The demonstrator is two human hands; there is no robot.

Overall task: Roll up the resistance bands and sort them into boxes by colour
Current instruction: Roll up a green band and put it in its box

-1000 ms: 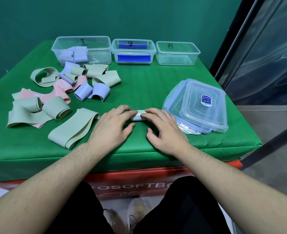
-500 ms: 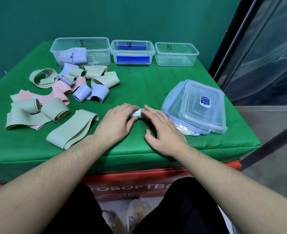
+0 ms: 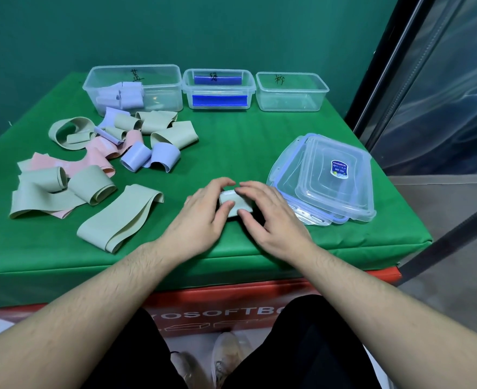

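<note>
A rolled pale-green band (image 3: 235, 204) is held just above the green table (image 3: 231, 153) near its front edge. My left hand (image 3: 200, 217) pinches its left end between thumb and fingers, and my right hand (image 3: 271, 217) pinches the right end. Loose green, pink and lilac bands (image 3: 102, 164) lie in a heap at the left. At the back stand three clear boxes: the left box (image 3: 158, 88) has lilac rolls in it, the middle box (image 3: 217, 89) shows a blue strip, the right box (image 3: 292, 92) has nothing in it.
Stacked clear lids (image 3: 327, 178) lie just right of my right hand, near the table's right edge. A flat green band (image 3: 119, 220) lies left of my left hand. A dark frame and plastic sheeting stand beyond the right edge.
Both hands drew the small roll a little towards me and curled round it; more of the green roll shows between my fingers now.
</note>
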